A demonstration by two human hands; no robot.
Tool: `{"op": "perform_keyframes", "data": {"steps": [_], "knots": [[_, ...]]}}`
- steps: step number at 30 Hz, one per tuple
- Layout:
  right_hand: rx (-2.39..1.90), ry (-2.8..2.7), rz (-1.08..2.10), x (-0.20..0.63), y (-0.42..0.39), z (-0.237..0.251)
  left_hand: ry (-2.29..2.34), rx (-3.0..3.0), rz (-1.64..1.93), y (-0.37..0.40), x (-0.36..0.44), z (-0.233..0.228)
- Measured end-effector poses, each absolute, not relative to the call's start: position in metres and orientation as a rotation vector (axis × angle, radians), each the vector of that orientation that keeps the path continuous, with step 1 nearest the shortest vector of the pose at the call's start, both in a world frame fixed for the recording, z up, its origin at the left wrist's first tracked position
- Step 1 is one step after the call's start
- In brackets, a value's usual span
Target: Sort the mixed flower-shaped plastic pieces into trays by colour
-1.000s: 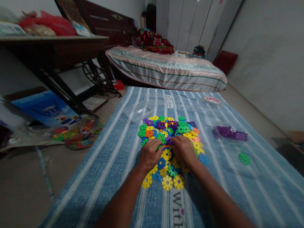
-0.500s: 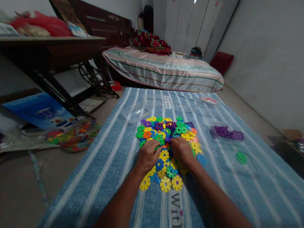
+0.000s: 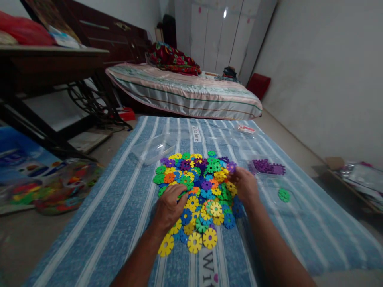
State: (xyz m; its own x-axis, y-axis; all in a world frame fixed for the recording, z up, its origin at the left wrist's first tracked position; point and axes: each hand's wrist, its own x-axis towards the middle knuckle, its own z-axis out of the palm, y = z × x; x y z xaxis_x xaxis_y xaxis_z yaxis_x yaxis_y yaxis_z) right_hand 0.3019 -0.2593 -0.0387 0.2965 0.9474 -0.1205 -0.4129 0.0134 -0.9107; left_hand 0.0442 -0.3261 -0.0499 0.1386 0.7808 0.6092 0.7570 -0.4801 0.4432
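Striped blue cloth [image 3: 119, 223] covers the near surface, and beyond its far edge, in the head view, stands a bed [image 3: 185, 93] with a red flowered cover [image 3: 176, 59] on it. At the far left there is a dark table [image 3: 56, 59] with iron legs.

On the middle of the cloth lies a wide pile of notched plastic discs [image 3: 193, 202], which are yellow, green, blue, orange and purple, and many of them overlap. The left hand [image 3: 171, 204] is at the left side of this pile; its fingers are bent and lie low over the discs, but I cannot tell whether they have hold of one. The right hand [image 3: 247, 185] is at the right side of the pile, with the fingers nearly closed, and at their tips they pinch a purple disc [image 3: 231, 167].

Just to the right of this hand, a clear box [image 3: 257, 174] contains purple pieces [image 3: 277, 169]. Nearer than the box, a green disc [image 3: 284, 195] lies in a clear tray [image 3: 271, 201]. At the far left of the cloth is a clear tub [image 3: 146, 153].
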Motion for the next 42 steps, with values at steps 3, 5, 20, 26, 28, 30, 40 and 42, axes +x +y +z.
{"op": "perform_keyframes", "data": {"steps": [3,5,20,26,28,30,40,42], "knots": [[-0.933,-0.434,1.187,0.330,-0.243,-0.038,1.592,2.350,1.282,-0.326,0.044,-0.051],[-0.910,-0.392,1.178,0.337,-0.240,-0.040,1.596,2.353,1.285,-0.326,0.044,-0.051],[-1.269,-1.576,0.680,0.286,-0.283,-0.051,1.615,2.303,1.268,-0.329,0.048,-0.049],[-1.240,-2.209,0.249,0.269,-0.281,-0.049,1.617,2.330,1.258,-0.329,0.048,-0.050],[-1.317,-2.348,0.156,0.263,-0.280,-0.045,1.618,2.339,1.253,-0.329,0.048,-0.050],[-1.394,-2.425,0.104,0.258,-0.280,-0.042,1.614,2.345,1.247,-0.330,0.049,-0.049],[-1.326,-2.143,0.121,0.260,-0.281,-0.049,1.590,2.311,1.260,-0.330,0.048,-0.048],[-1.341,-1.920,0.263,0.266,-0.282,-0.047,1.594,2.306,1.246,-0.330,0.048,-0.048]]}}
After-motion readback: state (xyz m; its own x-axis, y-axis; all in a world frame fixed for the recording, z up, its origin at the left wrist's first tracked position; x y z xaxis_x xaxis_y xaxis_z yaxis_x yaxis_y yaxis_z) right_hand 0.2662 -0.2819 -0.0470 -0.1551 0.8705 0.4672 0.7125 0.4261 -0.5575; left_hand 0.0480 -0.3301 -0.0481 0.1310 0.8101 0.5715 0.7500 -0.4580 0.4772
